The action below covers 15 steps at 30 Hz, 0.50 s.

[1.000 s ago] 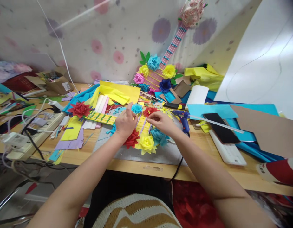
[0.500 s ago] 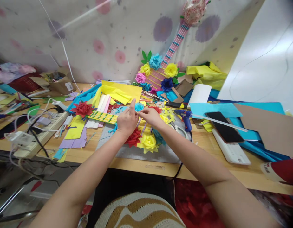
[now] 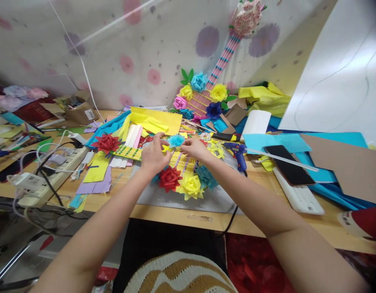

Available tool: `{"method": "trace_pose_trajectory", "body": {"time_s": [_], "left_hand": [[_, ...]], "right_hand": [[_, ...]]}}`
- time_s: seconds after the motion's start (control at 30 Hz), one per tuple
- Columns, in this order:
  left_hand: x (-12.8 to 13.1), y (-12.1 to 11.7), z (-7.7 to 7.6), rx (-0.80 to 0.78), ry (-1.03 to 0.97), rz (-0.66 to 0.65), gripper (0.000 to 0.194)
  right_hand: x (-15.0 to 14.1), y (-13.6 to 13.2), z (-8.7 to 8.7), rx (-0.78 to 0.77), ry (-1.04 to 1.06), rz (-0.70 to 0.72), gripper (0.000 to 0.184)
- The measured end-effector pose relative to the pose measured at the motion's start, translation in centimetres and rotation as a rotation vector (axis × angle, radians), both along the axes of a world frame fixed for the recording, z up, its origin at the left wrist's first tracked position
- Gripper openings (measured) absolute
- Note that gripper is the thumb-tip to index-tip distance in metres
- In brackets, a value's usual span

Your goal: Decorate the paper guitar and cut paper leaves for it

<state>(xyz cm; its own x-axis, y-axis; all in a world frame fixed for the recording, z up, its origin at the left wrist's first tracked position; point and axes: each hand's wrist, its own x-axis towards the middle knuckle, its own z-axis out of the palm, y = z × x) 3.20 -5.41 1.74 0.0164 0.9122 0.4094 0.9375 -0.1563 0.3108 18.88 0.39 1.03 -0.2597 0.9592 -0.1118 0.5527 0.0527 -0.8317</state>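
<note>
A yellow paper guitar [image 3: 133,152] decorated with paper flowers lies on a grey mat [image 3: 163,202]. Over its body, my left hand [image 3: 156,155] is open, thumb and fingers apart, just left of a light blue paper flower [image 3: 175,141]. My right hand [image 3: 194,148] is closed in a pinch right of that flower; what its fingertips hold, if anything, is too small to make out. Along the guitar's near side sit a red flower [image 3: 170,179], a yellow flower [image 3: 191,186] and a teal flower [image 3: 206,176]. Another red flower [image 3: 106,143] marks the neck's left end.
A blue glue gun [image 3: 239,154] lies right of the guitar, its glue stick reaching over a phone [image 3: 287,165]. A power strip [image 3: 55,175] with cables stands left. Behind, a pink flowered guitar [image 3: 222,65] leans on the wall. A red cup [image 3: 363,221] stands far right.
My left hand has moved slightly left and opened from a fist with the thumb raised. The light blue flower shows more fully between my hands. My right hand stays pinched.
</note>
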Motion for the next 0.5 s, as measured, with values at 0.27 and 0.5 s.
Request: {"method": "trace_pose_trajectory", "body": {"time_s": [0.27, 0.5], "left_hand": [[-1.9, 3.2, -0.7, -0.12, 0.13, -0.153, 0.038], [-0.5, 5.1, -1.7, -0.139, 0.165, -0.157, 0.033]], "right_hand": [[0.2, 1.2, 0.9, -0.07, -0.09, 0.074, 0.003], [-1.0, 1.7, 1.0, -0.056, -0.254, 0.14, 0.009]]}}
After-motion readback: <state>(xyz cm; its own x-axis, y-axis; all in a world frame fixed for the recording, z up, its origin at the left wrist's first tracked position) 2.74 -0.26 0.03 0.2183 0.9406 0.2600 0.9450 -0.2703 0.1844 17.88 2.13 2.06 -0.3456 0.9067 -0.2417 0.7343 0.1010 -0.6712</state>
